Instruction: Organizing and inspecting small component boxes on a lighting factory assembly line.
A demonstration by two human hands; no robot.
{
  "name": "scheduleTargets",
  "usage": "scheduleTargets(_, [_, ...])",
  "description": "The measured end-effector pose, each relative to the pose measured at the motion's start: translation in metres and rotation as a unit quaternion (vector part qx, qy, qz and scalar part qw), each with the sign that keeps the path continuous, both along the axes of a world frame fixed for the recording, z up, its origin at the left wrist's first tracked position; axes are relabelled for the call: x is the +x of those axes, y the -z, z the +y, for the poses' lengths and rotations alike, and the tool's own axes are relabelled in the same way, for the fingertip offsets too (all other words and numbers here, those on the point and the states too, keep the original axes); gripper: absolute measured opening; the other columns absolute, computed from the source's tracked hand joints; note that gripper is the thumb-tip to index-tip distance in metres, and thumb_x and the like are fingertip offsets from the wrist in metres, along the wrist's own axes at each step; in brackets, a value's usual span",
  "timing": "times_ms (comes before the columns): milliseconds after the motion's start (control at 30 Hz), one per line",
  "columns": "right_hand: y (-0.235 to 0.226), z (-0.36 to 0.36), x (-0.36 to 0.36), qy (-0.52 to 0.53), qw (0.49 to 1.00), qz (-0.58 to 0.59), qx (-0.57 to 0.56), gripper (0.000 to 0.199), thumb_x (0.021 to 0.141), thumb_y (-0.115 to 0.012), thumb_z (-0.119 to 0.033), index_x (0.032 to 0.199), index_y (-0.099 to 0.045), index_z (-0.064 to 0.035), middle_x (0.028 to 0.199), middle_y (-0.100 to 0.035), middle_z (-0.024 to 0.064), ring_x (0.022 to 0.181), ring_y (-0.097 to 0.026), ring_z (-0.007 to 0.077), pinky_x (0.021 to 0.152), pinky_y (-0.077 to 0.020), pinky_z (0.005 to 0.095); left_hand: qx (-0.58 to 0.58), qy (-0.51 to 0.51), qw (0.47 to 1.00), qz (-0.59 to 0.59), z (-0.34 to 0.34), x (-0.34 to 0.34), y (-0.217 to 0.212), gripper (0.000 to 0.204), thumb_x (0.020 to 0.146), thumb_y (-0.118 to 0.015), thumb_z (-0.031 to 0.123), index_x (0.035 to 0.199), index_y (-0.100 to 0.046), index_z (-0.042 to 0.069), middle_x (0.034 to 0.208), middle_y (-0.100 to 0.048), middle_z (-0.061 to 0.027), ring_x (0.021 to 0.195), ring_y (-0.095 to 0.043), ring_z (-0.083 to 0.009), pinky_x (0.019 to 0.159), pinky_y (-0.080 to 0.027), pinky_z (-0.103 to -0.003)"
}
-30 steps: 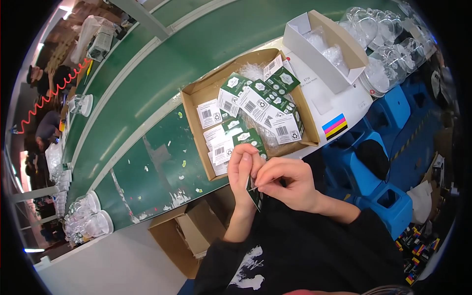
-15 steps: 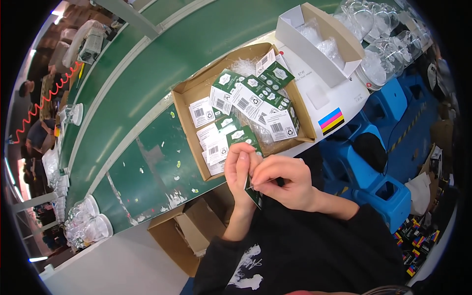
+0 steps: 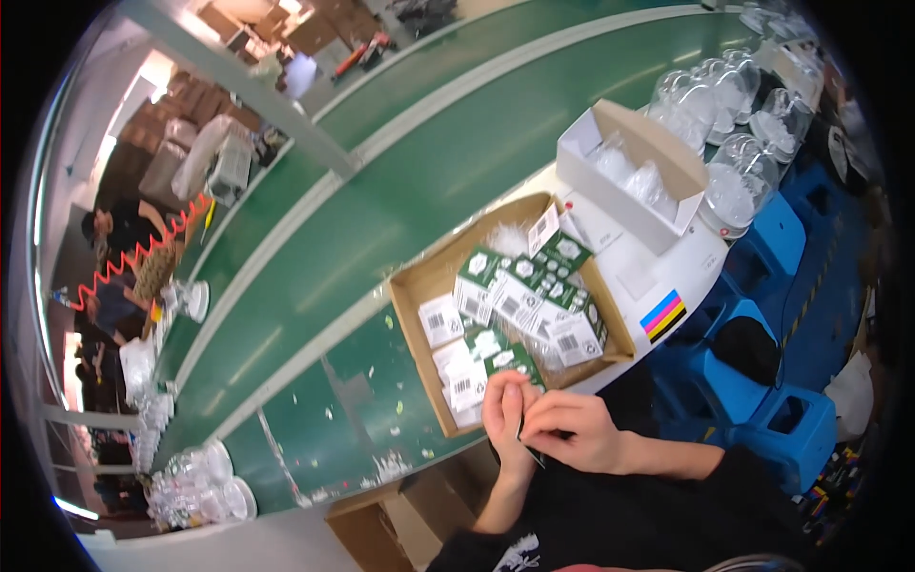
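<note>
- Left hand [image 3: 508, 400]: fingers curled, nearly closed, clamped on card.
- Right hand [image 3: 577, 429]: touching left; thumb and forefinger pinched together at card. Can't tell if they grip it or something small.
- Card [image 3: 520, 434]: between the hands, near edge-on, mostly hidden. Long axis slopes down to lower right, lower end toward the wearer; can't tell which way the face points.
- Carton [image 3: 429, 286]: brown, open, just beyond the hands. Holds green-and-white packs [image 3: 519, 296], overlapping at mixed angles, plus clear film.
- White box [image 3: 610, 205]: open, beyond carton to the right, clear plastic wrap [image 3: 648, 184] inside.
- Domes [image 3: 734, 181]: clear, white bases, just right of white box.
- Table [image 3: 362, 410]: green, left of carton, small scraps on it.
</note>
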State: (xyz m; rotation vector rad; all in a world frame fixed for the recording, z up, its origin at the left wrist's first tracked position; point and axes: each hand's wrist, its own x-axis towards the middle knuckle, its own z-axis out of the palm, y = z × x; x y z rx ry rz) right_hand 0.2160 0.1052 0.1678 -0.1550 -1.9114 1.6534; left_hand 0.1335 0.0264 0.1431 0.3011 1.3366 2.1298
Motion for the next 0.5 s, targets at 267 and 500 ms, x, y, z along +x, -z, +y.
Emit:
scheduleTargets(267, [-0.003,0.011,0.01,-0.054,0.995,-0.047,-0.071,0.01,0.079,-0.074,0.0,0.089,-0.071,-0.0017,0.092,-0.064,0.0058,0.07,-0.06,0.0118,0.061,-0.048,0.0233,-0.013,0.047,0.997,0.053,-0.001,-0.008,-0.001,0.016,0.102,-0.045,0.014,0.106,-0.053,0.001,0.065,-0.044,0.0025,0.057,-0.038,-0.0041,0.052,-0.031,-0.02])
scheduleTargets(500, [-0.001,0.024,0.013,0.013,0.993,0.048,0.11,0.014,0.075,-0.079,-0.004,0.088,-0.072,-0.0025,0.092,-0.067,0.007,0.074,-0.067,0.0188,0.064,-0.0531,0.0262,-0.022,0.111,0.991,0.078,0.009,-0.01,-0.003,0.017,0.101,-0.045,0.011,0.107,-0.055,-0.001,0.067,-0.046,0.0025,0.059,-0.039,-0.004,0.053,-0.03,-0.02])
